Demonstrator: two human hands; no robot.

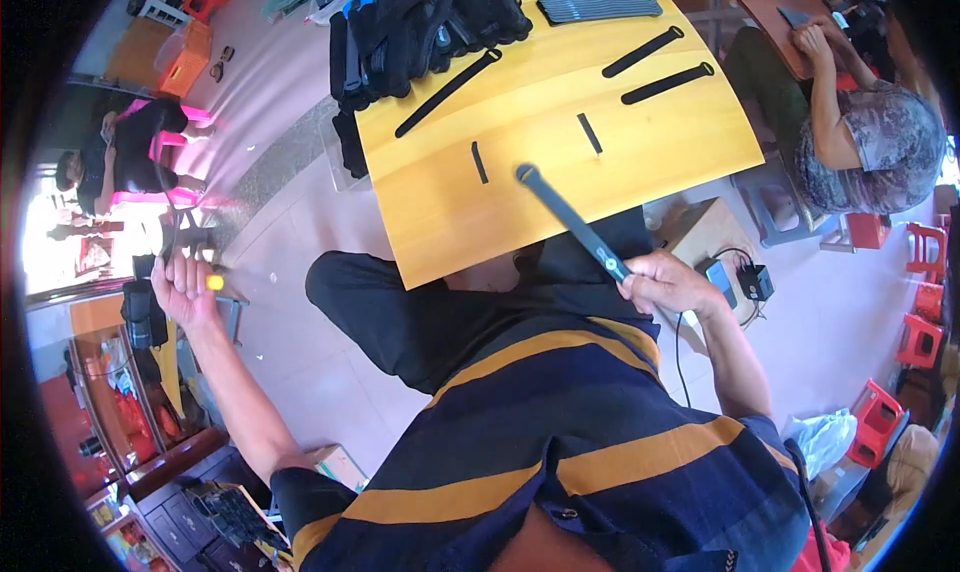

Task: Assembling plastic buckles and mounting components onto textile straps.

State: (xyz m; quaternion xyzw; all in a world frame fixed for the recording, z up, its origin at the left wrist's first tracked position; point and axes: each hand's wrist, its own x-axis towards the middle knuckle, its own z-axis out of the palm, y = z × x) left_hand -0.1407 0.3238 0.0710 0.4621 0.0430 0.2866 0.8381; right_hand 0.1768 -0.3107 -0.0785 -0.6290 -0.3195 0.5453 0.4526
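Observation:
My right hand grips one end of a dark strap. The strap slants up over the near edge of the yellow board, its looped end leading. Away to the left, my left hand is raised in a fist, clear of the board. From that fist pokes a small yellow end; the rest of the thing is hidden. Three black looped straps lie flat: one strap at left, another strap and a third strap at right. Two short black strips show nearer me.
A heap of black straps covers the board's far left corner, beside a stack of grey strips. A cardboard box with a black charger and cables stands right. One person sits at right, another far left.

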